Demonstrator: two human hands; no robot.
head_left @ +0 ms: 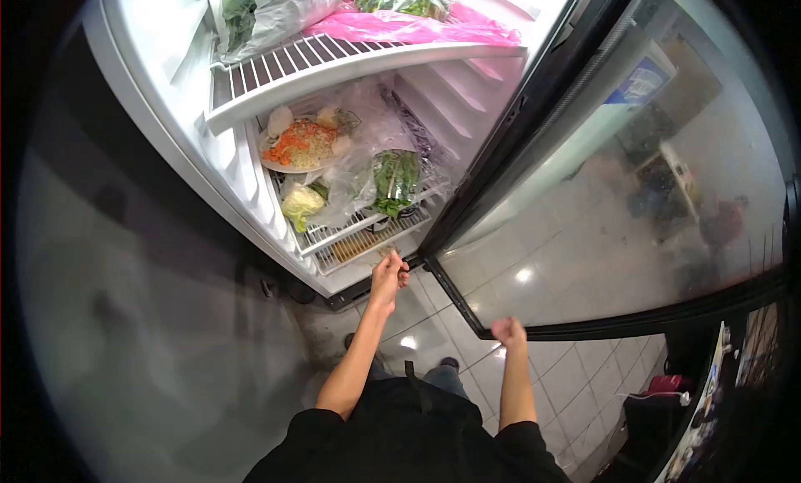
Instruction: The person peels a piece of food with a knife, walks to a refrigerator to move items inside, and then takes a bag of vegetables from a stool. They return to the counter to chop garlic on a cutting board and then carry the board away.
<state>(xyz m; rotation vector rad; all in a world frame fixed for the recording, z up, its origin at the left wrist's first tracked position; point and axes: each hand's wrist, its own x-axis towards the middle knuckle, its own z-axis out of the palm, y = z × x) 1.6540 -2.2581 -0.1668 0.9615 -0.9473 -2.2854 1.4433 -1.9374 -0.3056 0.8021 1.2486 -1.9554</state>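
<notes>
A fridge [275, 91] stands with its glass door [584, 224] swung out to the right. My left hand [390, 281] is in front of the lowest shelf, fingers curled in; what they hold, if anything, is hidden. Beside the door's lower corner is my right hand [507, 331], blurred, its fingers not clear. On a lower shelf lie a plate of shredded orange and pale vegetables [302, 145], a pale green cabbage piece [301, 204] and leafy greens in a clear bag [395, 178].
The upper wire shelf [292, 62] bears a white bag [288, 12] and a pink plastic bag [400, 26] with greens. A grey surface [158, 316] runs along the left. Below is a tiled floor [417, 341]. A dark red object [669, 385] sits at the lower right.
</notes>
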